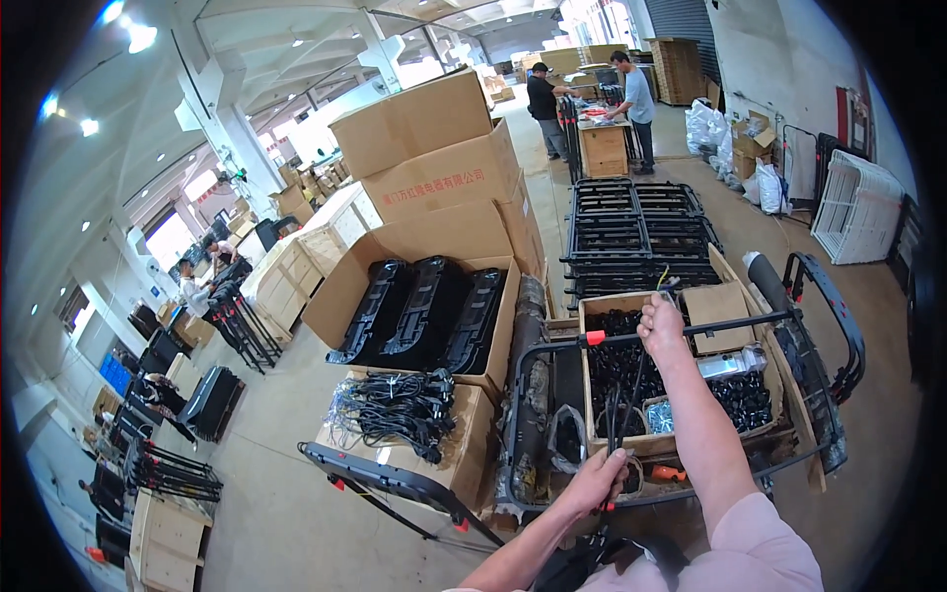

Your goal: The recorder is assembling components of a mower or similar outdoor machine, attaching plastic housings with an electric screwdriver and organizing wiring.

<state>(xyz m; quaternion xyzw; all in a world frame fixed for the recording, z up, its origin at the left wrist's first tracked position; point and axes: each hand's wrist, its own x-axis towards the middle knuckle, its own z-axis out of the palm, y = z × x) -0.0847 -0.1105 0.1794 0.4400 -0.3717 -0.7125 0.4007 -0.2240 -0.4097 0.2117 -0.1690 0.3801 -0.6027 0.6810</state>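
Observation:
My right hand (659,324) is raised over a box of small black parts (617,380), closed on the upper end of a black cable (616,419). Thin wire ends, one yellow-green, stick out above that fist. Lower down and nearer to me, my left hand (598,481) is closed round the same cable, which runs between the two hands. A black tubular frame (552,345) with red fittings lies across the box, passing close to my right hand. Beside the black parts are a bag of small silvery pieces (659,417) and a clear plastic-wrapped item (728,363).
On a carton to the left sits a bundle of black cables (400,409). Behind it an open carton (508,326) holds black moulded housings (424,306). Stacked black frames (641,227) stand ahead. Two people (636,99) work at a far table; others are at the left.

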